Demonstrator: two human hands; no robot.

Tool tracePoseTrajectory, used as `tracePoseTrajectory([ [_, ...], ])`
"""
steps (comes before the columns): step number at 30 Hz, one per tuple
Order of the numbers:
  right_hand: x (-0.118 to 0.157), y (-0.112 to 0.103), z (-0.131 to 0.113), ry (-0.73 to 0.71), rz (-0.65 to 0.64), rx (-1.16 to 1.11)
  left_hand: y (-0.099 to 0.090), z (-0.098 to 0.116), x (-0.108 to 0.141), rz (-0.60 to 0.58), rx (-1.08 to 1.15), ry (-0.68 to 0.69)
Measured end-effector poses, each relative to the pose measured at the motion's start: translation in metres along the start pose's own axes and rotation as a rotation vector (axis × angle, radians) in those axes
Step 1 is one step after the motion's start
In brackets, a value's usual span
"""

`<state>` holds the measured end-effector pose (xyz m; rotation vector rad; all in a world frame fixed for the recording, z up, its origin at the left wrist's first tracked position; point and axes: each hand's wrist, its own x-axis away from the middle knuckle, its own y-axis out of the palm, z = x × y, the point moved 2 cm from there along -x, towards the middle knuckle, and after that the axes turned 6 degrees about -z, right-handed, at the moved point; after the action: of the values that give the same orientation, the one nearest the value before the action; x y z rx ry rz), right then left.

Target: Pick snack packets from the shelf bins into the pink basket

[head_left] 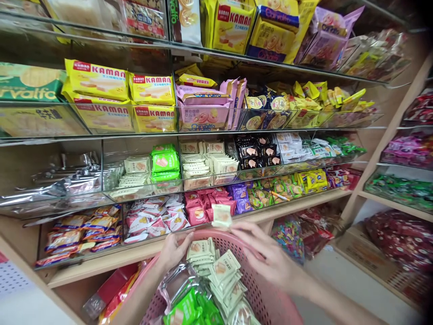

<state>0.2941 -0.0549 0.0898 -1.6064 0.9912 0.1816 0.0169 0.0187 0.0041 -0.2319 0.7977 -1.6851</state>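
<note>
The right hand pinches one small cream packet between thumb and fingers, held out in front of it above the far rim of a pink basket. Below and to the left of that hand, inside the basket, lie more cream packets, a silver packet and green packets. The left hand is at the basket's rim; whether it grips there I cannot tell. Beyond both hands, pink packets sit on a shelf.
</note>
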Motion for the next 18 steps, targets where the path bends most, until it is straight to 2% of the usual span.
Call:
tracePoseTrajectory([
  [3, 0.017, 0.034, 0.001, 0.039, -0.08, -0.071, 0.0, -0.002, 0.001, 0.023, -0.03, 0.033],
  [5, 0.023, 0.048, 0.001, 0.036, -0.13, -0.089, -0.003, 0.0, 0.003, 0.065, -0.053, 0.055],
  [8, 0.026, 0.056, -0.003, 0.001, -0.204, -0.063, -0.007, 0.012, 0.005, 0.132, -0.067, 0.061],
  [11, 0.026, 0.054, -0.008, -0.043, -0.231, 0.02, -0.005, 0.034, 0.004, 0.113, -0.01, 0.011],
  [12, 0.025, 0.053, -0.009, -0.054, -0.234, 0.049, -0.003, 0.042, 0.004, 0.071, 0.056, -0.013],
  [14, 0.025, 0.053, -0.012, -0.074, -0.236, 0.103, 0.004, 0.057, 0.004, -0.039, 0.458, -0.146],
  [16, 0.024, 0.053, -0.013, -0.093, -0.24, 0.149, 0.011, 0.067, 0.005, -0.096, 0.784, -0.284],
  [18, 0.022, 0.054, -0.014, -0.111, -0.236, 0.18, 0.016, 0.073, 0.006, -0.143, 0.982, -0.357],
])
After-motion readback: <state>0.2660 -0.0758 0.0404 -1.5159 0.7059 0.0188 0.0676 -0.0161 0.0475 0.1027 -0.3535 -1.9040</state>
